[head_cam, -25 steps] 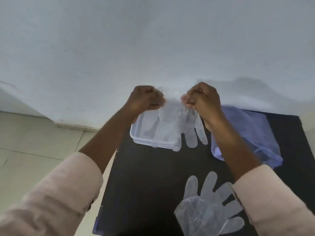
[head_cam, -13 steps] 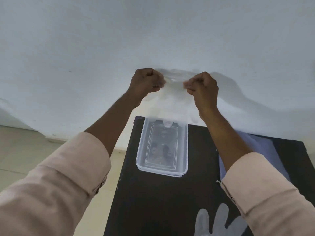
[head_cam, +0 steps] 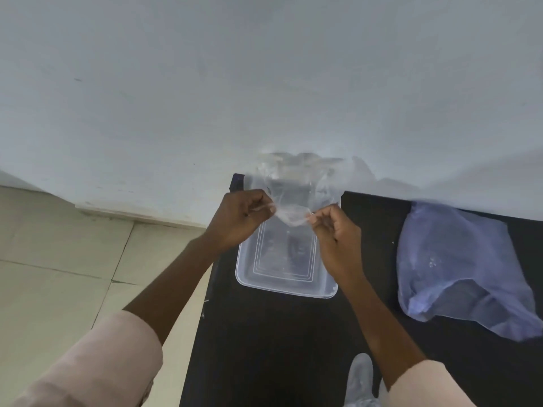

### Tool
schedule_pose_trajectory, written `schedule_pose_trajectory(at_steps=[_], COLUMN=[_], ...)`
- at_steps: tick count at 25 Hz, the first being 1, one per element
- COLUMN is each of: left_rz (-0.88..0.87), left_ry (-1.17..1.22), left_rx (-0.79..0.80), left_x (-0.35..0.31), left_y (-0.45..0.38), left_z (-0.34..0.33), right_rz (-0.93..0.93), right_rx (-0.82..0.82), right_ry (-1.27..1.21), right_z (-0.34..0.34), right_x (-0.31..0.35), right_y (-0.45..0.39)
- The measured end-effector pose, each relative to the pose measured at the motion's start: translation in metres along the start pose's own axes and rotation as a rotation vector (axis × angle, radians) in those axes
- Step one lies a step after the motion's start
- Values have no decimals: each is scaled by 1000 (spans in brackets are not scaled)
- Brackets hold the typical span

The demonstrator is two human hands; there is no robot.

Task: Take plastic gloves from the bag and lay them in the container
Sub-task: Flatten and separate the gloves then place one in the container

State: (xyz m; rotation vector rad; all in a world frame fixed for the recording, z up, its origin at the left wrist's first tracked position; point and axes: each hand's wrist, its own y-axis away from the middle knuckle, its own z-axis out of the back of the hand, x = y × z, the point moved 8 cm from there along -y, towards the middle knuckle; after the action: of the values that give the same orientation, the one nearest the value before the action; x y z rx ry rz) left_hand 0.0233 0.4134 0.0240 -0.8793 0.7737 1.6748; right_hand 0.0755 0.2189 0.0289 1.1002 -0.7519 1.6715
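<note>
Over the clear, rigid rectangular container, my left hand and right hand each pinch the cuff of a thin, crinkled transparent glove, its fingers draped past the container's far rim. It is not yet laid flat. The limp bluish bag lies right of the container; another glove waits nearer me.
</note>
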Motion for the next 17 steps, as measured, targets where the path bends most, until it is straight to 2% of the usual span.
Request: schedule_pose_trajectory(at_steps=[6,9,14,17], left_rz=[-276,-302,-378,-406], left_ry=[-572,-846,-1064,-1130], left_rx=[159,277,442,622], left_x=[-4,0,12,20], left_y=[12,22,34,42], left_z=[-39,-61,-70,-72], right_rz=[71,108,206,251], right_rx=[225,421,683,907], right_ry=[437,670,966,1154], right_z=[-23,-37,-49,-55], right_x=[-11,-11,-14,-27], right_y=[4,10,23,31])
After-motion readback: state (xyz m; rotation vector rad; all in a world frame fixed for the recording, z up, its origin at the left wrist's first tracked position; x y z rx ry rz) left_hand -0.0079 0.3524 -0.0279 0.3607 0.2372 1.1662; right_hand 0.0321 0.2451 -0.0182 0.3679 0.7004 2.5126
